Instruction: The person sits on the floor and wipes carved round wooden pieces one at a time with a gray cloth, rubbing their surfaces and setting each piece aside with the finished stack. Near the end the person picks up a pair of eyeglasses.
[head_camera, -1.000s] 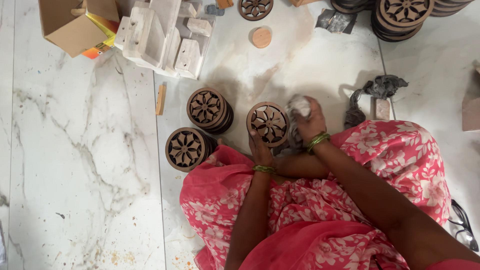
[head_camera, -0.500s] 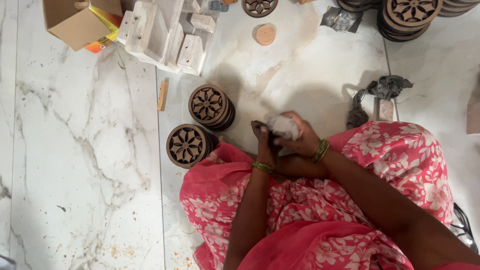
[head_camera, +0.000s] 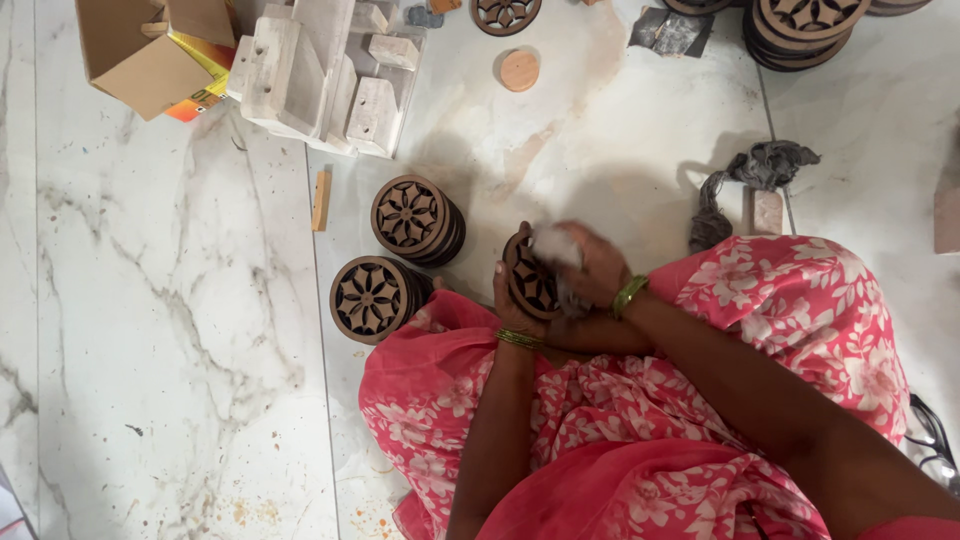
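Note:
My left hand (head_camera: 512, 300) grips a round brown wooden disc (head_camera: 527, 281) with a cut-out flower pattern, tilted on edge above my lap. My right hand (head_camera: 592, 272) presses a small grey-white cloth wad (head_camera: 553, 243) against the disc's upper face. Both wrists wear thin green bangles. Two short stacks of similar carved discs stand on the marble floor just left of my hands, one (head_camera: 412, 216) farther away and one (head_camera: 372, 298) touching my pink floral garment (head_camera: 800, 330).
A cardboard box (head_camera: 140, 50) and pale wooden blocks (head_camera: 320, 70) lie at the top left. A plain round disc (head_camera: 519, 70), a grey rag (head_camera: 760, 170), a small wooden strip (head_camera: 320, 199) and more disc stacks (head_camera: 800, 25) sit around on the floor.
The disc has gone from lying flat and facing up to tilted on edge in my left hand. My right hand with the cloth has shifted across it, rubbing.

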